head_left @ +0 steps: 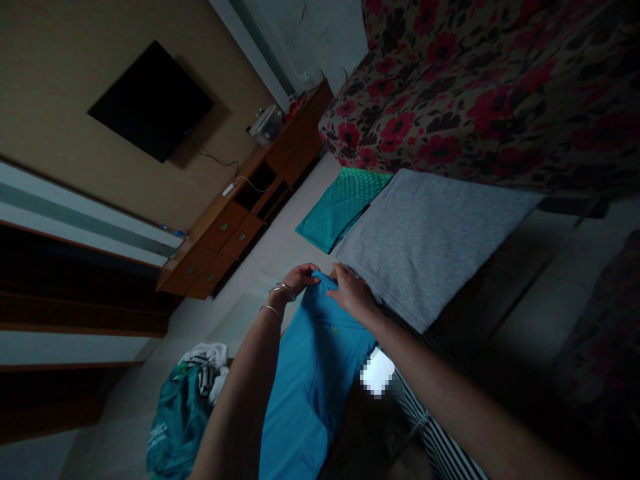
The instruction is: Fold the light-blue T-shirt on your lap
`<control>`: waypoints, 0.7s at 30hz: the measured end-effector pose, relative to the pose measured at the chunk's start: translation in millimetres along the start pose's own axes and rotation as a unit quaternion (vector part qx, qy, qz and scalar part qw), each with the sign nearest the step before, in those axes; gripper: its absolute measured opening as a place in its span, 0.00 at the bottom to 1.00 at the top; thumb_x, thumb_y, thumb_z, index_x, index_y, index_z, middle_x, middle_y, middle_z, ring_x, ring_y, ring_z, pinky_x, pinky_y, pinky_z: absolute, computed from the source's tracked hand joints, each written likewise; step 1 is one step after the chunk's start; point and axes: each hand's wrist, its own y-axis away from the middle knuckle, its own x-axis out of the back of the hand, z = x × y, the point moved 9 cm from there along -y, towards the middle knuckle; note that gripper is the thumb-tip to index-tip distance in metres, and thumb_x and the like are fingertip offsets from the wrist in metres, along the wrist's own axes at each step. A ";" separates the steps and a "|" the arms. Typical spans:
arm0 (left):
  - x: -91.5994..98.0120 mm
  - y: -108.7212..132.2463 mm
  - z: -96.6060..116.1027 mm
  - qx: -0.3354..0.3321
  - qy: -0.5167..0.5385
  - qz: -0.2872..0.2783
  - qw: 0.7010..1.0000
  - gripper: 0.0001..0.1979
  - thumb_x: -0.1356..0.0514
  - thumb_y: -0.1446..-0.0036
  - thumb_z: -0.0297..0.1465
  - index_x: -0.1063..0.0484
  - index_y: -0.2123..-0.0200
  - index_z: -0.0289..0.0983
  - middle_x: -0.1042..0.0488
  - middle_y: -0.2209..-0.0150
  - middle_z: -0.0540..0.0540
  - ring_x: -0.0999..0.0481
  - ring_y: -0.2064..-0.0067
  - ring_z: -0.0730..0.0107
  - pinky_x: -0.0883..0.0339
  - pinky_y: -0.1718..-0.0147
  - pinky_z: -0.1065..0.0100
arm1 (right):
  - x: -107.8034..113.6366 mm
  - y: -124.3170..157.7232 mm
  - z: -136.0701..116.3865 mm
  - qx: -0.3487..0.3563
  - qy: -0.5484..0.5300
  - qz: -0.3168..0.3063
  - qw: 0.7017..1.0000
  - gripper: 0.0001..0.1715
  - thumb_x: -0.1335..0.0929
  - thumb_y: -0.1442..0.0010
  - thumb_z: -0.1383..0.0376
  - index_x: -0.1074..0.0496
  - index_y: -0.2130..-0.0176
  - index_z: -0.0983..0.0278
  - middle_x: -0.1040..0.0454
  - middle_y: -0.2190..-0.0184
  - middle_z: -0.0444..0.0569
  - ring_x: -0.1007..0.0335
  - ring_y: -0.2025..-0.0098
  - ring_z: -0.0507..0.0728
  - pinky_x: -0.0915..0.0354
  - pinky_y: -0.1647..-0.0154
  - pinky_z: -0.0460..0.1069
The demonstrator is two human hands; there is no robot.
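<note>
A bright blue garment point(305, 373) hangs and spreads down toward me; its exact kind is hard to make out. My left hand point(303, 275), with bangles at the wrist, pinches its top edge. On the same edge, a little to the right, my right hand point(351, 291) grips the cloth between thumb and fingers. Just beyond my right hand lies a smooth, flat grey cloth point(425, 233). A folded green textured cloth point(345, 207) rests beside the grey one, farther from me.
A floral-covered sofa point(440, 107) stands at the upper right. Heaped green and white clothes point(183, 413) are at the lower left. A wooden cabinet point(225, 230) runs along the wall under a television point(153, 100). Black-and-white striped cloth point(440, 440) shows below my right arm.
</note>
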 end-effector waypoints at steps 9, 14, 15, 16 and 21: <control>2.2 3.2 6.4 -0.019 -0.002 -0.010 1.000 0.22 0.27 0.68 0.29 0.30 0.67 0.33 0.27 0.72 0.51 0.28 0.72 0.75 0.34 0.69 0.71 | -11.6 1.5 5.1 -0.018 0.025 -0.086 0.996 0.28 0.30 0.44 0.58 0.36 0.46 0.64 0.26 0.52 0.53 0.30 0.51 0.60 0.38 0.56 0.48; 12.0 -6.7 -3.2 -0.041 -0.014 0.031 0.999 0.22 0.28 0.69 0.28 0.29 0.67 0.33 0.28 0.72 0.52 0.29 0.72 0.76 0.35 0.69 0.71 | -12.5 1.1 5.6 -0.019 0.068 -0.081 0.994 0.14 0.36 0.39 0.62 0.32 0.54 0.64 0.25 0.55 0.53 0.29 0.52 0.58 0.39 0.57 0.47; 13.6 -8.7 -5.1 -0.046 -0.020 0.042 0.998 0.21 0.29 0.69 0.28 0.29 0.67 0.33 0.29 0.73 0.52 0.30 0.72 0.76 0.35 0.69 0.72 | -12.5 1.1 6.0 -0.022 0.071 -0.075 0.994 0.14 0.36 0.39 0.63 0.33 0.53 0.65 0.25 0.55 0.54 0.29 0.53 0.58 0.39 0.57 0.47; 14.7 -10.5 -6.8 -0.051 -0.027 0.054 0.997 0.20 0.29 0.69 0.27 0.29 0.68 0.32 0.29 0.73 0.52 0.30 0.72 0.77 0.36 0.70 0.72 | -12.5 1.3 6.2 -0.025 0.074 -0.070 0.994 0.15 0.37 0.38 0.63 0.34 0.52 0.65 0.25 0.55 0.54 0.29 0.53 0.58 0.39 0.57 0.47; 15.8 -12.0 -8.9 -0.073 -0.086 0.141 0.984 0.17 0.33 0.64 0.23 0.28 0.66 0.32 0.30 0.72 0.50 0.30 0.70 0.74 0.35 0.66 0.69 | -15.5 5.7 5.0 -0.024 0.099 -0.081 0.992 0.24 0.37 0.37 0.52 0.34 0.52 0.68 0.25 0.57 0.59 0.28 0.54 0.60 0.38 0.56 0.49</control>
